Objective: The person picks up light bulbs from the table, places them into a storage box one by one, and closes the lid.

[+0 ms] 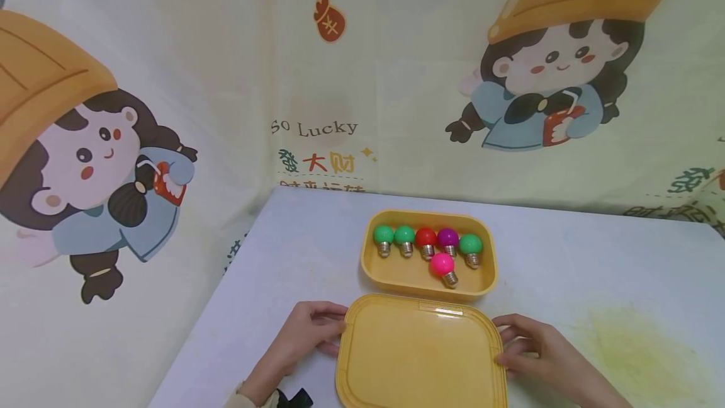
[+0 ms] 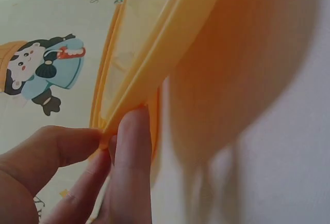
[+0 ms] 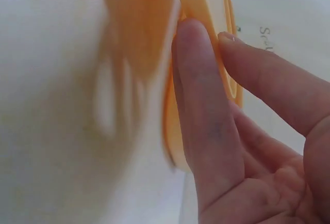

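A yellow rectangular lid with rounded corners lies between both hands in the head view. My left hand pinches its left edge between thumb and fingers. On the opposite side, my right hand grips the right edge the same way. Both wrist views show the lid's rim between the fingertips, with a shadow on the table under it. Just beyond the lid stands an open yellow box. Inside are three green bulbs, a red bulb, a purple bulb and a pink bulb, all with metal screw bases.
A white table carries everything, with a yellowish stain on its right side. Behind it hangs a cream cloth printed with cartoon figures and lettering. A black strap shows by the left sleeve.
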### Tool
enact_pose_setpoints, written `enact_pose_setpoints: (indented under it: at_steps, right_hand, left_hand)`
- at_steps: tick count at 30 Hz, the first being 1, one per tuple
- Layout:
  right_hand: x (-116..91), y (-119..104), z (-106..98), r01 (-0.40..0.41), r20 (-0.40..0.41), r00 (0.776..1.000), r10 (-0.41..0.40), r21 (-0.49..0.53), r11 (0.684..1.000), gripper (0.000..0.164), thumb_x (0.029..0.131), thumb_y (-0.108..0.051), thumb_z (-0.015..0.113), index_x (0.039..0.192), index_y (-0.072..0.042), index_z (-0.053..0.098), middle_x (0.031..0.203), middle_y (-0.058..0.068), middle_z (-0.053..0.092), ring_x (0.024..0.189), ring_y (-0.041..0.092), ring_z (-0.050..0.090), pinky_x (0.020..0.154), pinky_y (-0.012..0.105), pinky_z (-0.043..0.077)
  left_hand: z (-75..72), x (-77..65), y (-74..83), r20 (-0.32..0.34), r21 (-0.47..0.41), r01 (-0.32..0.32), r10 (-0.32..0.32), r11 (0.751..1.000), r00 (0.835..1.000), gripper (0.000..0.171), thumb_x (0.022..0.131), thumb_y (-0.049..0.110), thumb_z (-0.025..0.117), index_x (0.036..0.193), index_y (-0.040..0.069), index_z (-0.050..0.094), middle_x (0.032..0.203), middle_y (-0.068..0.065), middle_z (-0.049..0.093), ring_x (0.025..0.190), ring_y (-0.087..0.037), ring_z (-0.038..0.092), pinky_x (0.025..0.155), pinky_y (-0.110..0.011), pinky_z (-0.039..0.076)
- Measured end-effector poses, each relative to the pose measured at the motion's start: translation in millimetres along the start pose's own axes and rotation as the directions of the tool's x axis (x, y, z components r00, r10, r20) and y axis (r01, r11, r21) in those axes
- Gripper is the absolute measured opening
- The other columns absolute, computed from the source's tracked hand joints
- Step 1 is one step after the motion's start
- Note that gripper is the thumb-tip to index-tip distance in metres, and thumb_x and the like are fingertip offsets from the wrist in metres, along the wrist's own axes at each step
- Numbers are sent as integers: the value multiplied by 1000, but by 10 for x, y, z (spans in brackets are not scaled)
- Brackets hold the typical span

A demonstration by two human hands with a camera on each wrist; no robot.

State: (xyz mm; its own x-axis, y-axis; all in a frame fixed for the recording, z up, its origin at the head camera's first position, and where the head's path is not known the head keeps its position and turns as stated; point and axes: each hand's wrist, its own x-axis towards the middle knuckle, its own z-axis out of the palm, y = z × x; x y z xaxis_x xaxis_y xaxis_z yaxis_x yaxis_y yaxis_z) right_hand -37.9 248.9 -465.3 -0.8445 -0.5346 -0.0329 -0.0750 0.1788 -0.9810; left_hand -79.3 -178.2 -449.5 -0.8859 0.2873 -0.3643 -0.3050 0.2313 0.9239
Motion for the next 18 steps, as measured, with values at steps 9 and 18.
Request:
enact_pose_setpoints:
  at_steps: [9, 18]
  right_hand:
    - [-49, -245, -88, -21, -56, 998, 19, -48, 999, 43, 93, -2, 65, 130, 17, 51, 100, 0, 72, 86, 13, 70, 68, 39, 61]
    - [-74, -475, -126, -56, -127, 991, 50, -44, 997, 38, 92, -5, 67, 129, 5, 60, 111, -4, 73, 92, 14, 71, 75, 39, 60]
  left_hand:
    - [-57, -111, 240, 29, -41, -24, 25, 999, 999, 40, 90, 19, 74, 121, -4, 66, 105, -12, 72, 91, -19, 71, 72, -38, 62]
    - [-93, -210, 485, 2, 34, -165, 165, 986, 986, 34, 91, 17, 73, 118, -1, 67, 108, -15, 70, 98, -23, 68, 74, -39, 62]
